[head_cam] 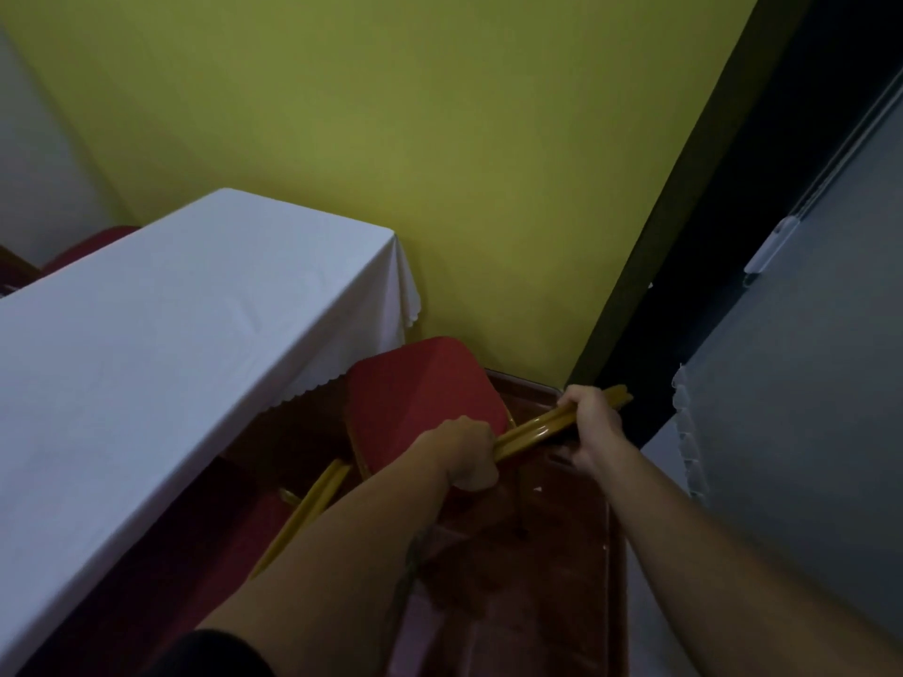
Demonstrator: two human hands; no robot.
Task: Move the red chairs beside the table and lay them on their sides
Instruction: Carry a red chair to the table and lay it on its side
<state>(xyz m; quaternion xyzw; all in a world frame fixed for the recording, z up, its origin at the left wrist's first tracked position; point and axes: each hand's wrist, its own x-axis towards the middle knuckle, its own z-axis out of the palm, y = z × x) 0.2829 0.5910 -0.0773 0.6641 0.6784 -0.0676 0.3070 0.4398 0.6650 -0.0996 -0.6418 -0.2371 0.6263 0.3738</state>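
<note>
A red chair (420,393) with a gold metal frame stands by the near right corner of the table (161,324), which is covered with a white cloth. Its red seat faces the yellow wall. Both my hands grip the gold top rail of its backrest (532,427): my left hand (466,454) at the rail's left end, my right hand (593,422) at the right end. A second red chair (229,544) sits lower left, half under the table, with one gold frame bar showing. Another red chair (93,241) peeks out behind the table's far side.
The yellow wall (440,163) stands just beyond the chair. A dark door frame (684,237) rises on the right, with a grey panel (806,359) next to it. The floor (537,579) is dark red-brown tile in a narrow strip between table and right side.
</note>
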